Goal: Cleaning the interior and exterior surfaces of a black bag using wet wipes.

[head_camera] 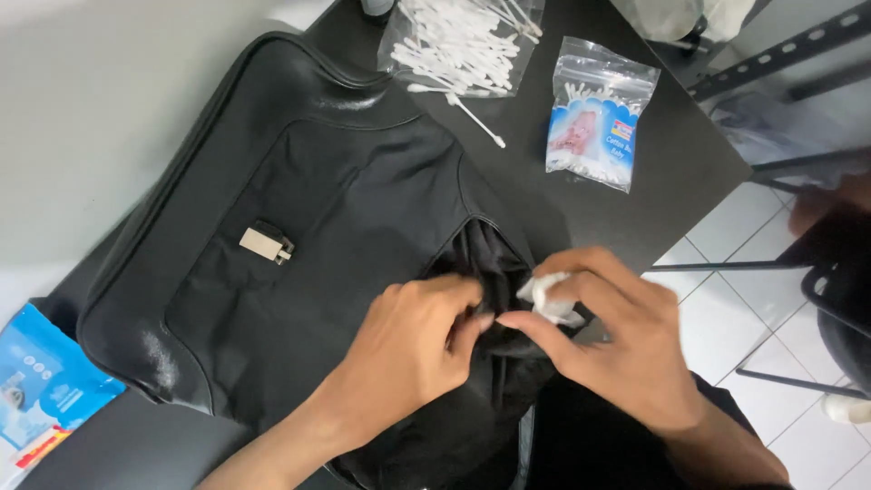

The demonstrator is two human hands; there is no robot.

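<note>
A black leather bag [299, 209] lies flat on a dark table [662, 172], with a metal clasp [265, 243] on its front flap. My left hand [408, 349] pinches the bag's black lining at an open corner pocket [490, 263]. My right hand [617, 340] holds a crumpled white wipe [549, 299] against that same opening, fingers curled around it. The two hands almost touch at the fingertips.
An open clear bag of cotton swabs [458, 41] lies at the far edge, one loose swab [476, 118] beside it. A sealed small packet of swabs [599, 113] sits to the right. A blue packet [41, 381] is at the left edge. White tiled floor and chair legs [798, 299] are on the right.
</note>
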